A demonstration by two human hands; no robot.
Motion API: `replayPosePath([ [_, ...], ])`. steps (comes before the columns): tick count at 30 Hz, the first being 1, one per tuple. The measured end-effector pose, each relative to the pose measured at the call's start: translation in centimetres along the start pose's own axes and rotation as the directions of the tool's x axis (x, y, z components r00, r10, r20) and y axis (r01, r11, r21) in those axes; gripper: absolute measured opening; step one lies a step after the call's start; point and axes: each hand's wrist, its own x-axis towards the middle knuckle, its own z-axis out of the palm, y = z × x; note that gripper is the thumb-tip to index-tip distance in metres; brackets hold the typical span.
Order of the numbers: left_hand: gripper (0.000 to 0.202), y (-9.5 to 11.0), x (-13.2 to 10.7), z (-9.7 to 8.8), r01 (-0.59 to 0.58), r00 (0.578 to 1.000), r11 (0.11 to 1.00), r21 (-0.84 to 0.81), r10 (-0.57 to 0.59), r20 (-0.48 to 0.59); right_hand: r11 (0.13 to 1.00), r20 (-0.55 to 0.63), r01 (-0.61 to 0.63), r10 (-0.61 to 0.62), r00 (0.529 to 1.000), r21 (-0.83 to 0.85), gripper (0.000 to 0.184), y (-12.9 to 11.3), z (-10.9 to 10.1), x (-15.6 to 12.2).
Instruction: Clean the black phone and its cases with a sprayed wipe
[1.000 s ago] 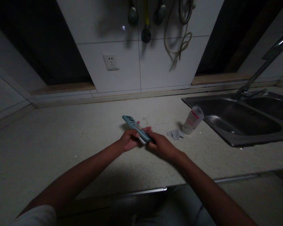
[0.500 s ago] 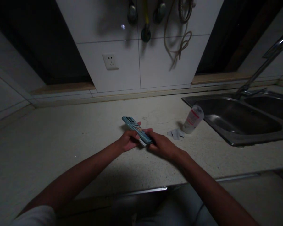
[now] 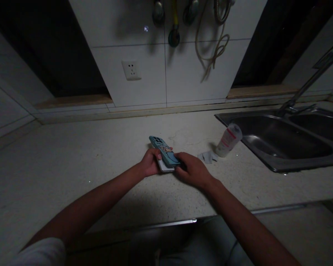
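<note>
Head view, single frame. Dim light, with the work at centre on a speckled pale stone counter [image 3: 58,166]. A teal printed phone case [image 3: 163,150] is held above the counter, its camera cutout end pointing up and away to the left, and the cartoon print on its back faces up. Under it, offset toward the person, lies a pale flat slab [image 3: 164,166] showing along the lower edge (probably a phone, though the light is too poor to confirm). The left hand [image 3: 150,162] is partly closed, palm up beneath the pair, with its fingers [image 3: 157,155] curled up against the slab's edge. The right hand [image 3: 192,170] is palm down and also partly closed, gripping the lower end of the case from above; its fingertips are hidden behind the case. The two hands nearly meet there. A white short sleeve [image 3: 41,255] shows on the left arm at the lower edge. To the right, a white bottle with a pink stripe [image 3: 229,140] stands tilted at the sink's edge, and a crumpled grey scrap [image 3: 208,157] lies just left of it. Beyond is a double stainless sink [image 3: 299,165] with a chrome faucet [image 3: 316,75]. On the tiled pillar behind are a wall socket [image 3: 131,70], hanging ladles [image 3: 174,38] and a looped hose [image 3: 213,51].
</note>
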Motion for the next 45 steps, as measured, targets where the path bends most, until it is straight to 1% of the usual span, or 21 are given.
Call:
replayPosePath([
  [3, 0.061, 0.0, 0.0, 0.3, 0.006, 1.0, 1.0, -0.01, -0.006, -0.004, 0.998, -0.017, 0.01, -0.012, 1.0, -0.06, 0.029, -0.2, -0.2, 0.0],
  [6, 0.057, -0.1, 0.0, 0.6, 0.019, 1.0, 1.0, -0.004, -0.019, -0.014, 0.996, -0.053, 0.038, -0.042, 0.998, -0.082, 0.039, -0.3, -0.2, 0.0],
  [8, 0.054, -0.3, 0.0, 0.7, 0.018, 1.0, 1.0, 0.0, -0.018, -0.011, 0.994, -0.086, 0.1, -0.104, 0.991, -0.048, 0.048, -0.4, -0.2, -0.1],
  [10, 0.053, -0.4, 0.0, 0.8, 0.018, 1.0, 1.0, 0.003, -0.018, -0.009, 0.983, -0.119, 0.181, -0.18, 0.976, -0.004, 0.052, -0.5, -0.1, -0.1],
  [12, 0.049, -0.6, 0.0, 0.9, 0.023, 1.0, 0.999, 0.024, -0.023, -0.013, 0.974, -0.149, 0.225, -0.219, 0.964, 0.022, 0.049, -0.6, -0.1, -0.1],
  [14, 0.042, -0.7, 0.0, 1.0, 0.013, 1.0, 0.998, 0.058, -0.013, -0.011, 0.974, -0.178, 0.223, -0.214, 0.961, 0.035, 0.043, -0.5, -0.1, -0.1],
  [18, 0.027, -0.8, 0.0, 1.4, -0.008, 1.0, 0.992, 0.124, 0.008, 0.002, 0.984, -0.218, 0.173, -0.158, 0.963, 0.049, 0.039, -0.5, -0.2, 0.0],
  [20, 0.026, -0.7, 0.0, 1.7, 0.0, 1.0, 0.989, 0.148, 0.002, -0.011, 0.987, -0.246, 0.15, -0.131, 0.96, 0.06, 0.038, -0.5, -0.3, 0.1],
  [22, 0.025, -0.7, 0.0, 1.9, 0.016, 1.0, 0.986, 0.163, -0.012, -0.029, 0.991, -0.3, 0.097, -0.066, 0.952, 0.091, 0.036, -0.5, -0.3, 0.1],
  [26, 0.025, -0.8, 0.0, 2.4, 0.016, 0.998, 0.981, 0.192, -0.002, -0.07, 0.98, -0.423, -0.058, 0.135, 0.896, 0.19, 0.035, -0.3, -0.5, 0.2],
  [29, 0.031, -0.6, 0.0, 2.6, -0.005, 0.988, 0.96, 0.28, 0.047, -0.145, 0.947, -0.439, -0.139, 0.26, 0.86, 0.29, 0.037, 0.0, -0.5, 0.4],
  [31, 0.038, -0.3, -0.1, 2.8, -0.022, 0.969, 0.926, 0.376, 0.112, -0.219, 0.892, -0.415, -0.189, 0.367, 0.833, 0.41, 0.039, 0.1, -0.4, 0.6],
  [33, 0.046, 0.2, -0.2, 2.9, -0.034, 0.937, 0.875, 0.482, 0.195, -0.288, 0.816, -0.372, -0.219, 0.46, 0.806, 0.535, 0.041, 0.3, -0.4, 0.8],
  [35, 0.058, 0.7, -0.3, 2.7, -0.031, 0.899, 0.808, 0.588, 0.28, -0.338, 0.755, -0.332, -0.237, 0.516, 0.79, 0.611, 0.041, 0.5, -0.3, 1.0],
  [36, 0.066, 0.9, -0.3, 2.5, -0.028, 0.876, 0.771, 0.636, 0.326, -0.357, 0.737, -0.316, -0.246, 0.531, 0.786, 0.629, 0.04, 0.5, -0.3, 1.1],
  [38, 0.078, 1.2, -0.3, 2.0, -0.068, 0.835, 0.721, 0.69, 0.419, -0.356, 0.724, -0.295, -0.267, 0.547, 0.783, 0.636, 0.04, 0.7, -0.1, 1.1],
  [39, 0.08, 1.3, -0.3, 1.7, -0.107, 0.831, 0.714, 0.692, 0.446, -0.332, 0.726, -0.288, -0.278, 0.55, 0.784, 0.629, 0.04, 0.8, -0.1, 1.2],
  [42, 0.078, 1.4, -0.3, 1.1, -0.174, 0.801, 0.683, 0.709, 0.517, -0.301, 0.731, -0.284, -0.301, 0.559, 0.779, 0.612, 0.042, 1.1, 0.1, 1.2],
  [45, 0.079, 1.4, -0.5, 1.1, -0.223, 0.775, 0.665, 0.713, 0.564, -0.284, 0.723, -0.287, -0.311, 0.575, 0.766, 0.617, 0.044, 1.3, 0.2, 1.1],
])
